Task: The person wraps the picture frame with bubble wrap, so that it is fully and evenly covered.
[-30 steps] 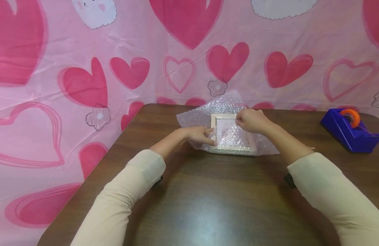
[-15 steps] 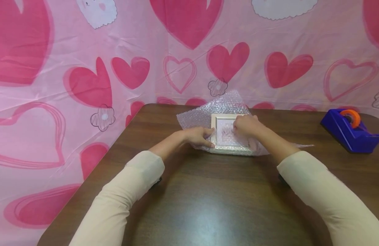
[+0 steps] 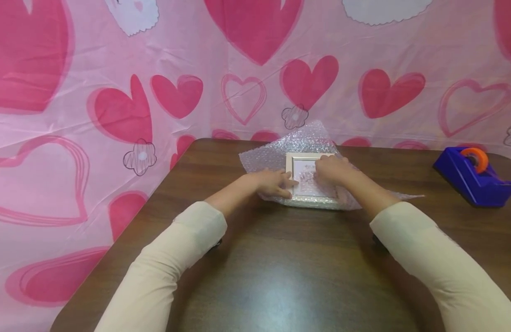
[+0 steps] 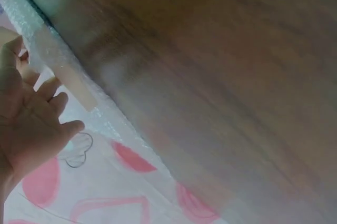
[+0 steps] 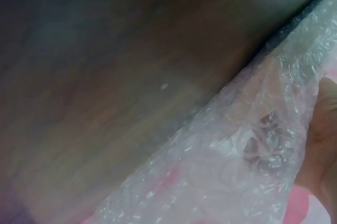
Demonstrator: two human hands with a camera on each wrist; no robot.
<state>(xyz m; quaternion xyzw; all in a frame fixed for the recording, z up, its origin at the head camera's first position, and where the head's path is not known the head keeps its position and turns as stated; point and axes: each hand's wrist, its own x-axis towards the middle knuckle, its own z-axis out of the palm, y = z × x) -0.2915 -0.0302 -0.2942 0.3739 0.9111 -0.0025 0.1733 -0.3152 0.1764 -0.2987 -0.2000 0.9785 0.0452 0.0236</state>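
Observation:
A cream picture frame [image 3: 303,156] with a printed white sheet inside lies on a sheet of bubble wrap [image 3: 307,138], near the table's far edge. My left hand [image 3: 274,183] rests on the frame's left side with its fingers extended; the left wrist view shows the fingers spread beside the wrap [image 4: 23,16]. My right hand [image 3: 333,170] is over the frame's right half, fingers curled, pinching a flap of bubble wrap drawn across it. Its fingertips are hidden in the head view. In the right wrist view, crinkled wrap [image 5: 210,176] stands in front of the hand [image 5: 320,140].
A blue tape dispenser [image 3: 473,177] with an orange-cored roll stands on the right of the brown wooden table [image 3: 280,267]. Behind and to the left hangs a pink cloth [image 3: 239,41] with hearts. A corner of wrap sticks out rightward.
My right hand has come down and slightly toward me with the flap, onto the frame. My left hand has spread its fingers further over the frame's left side.

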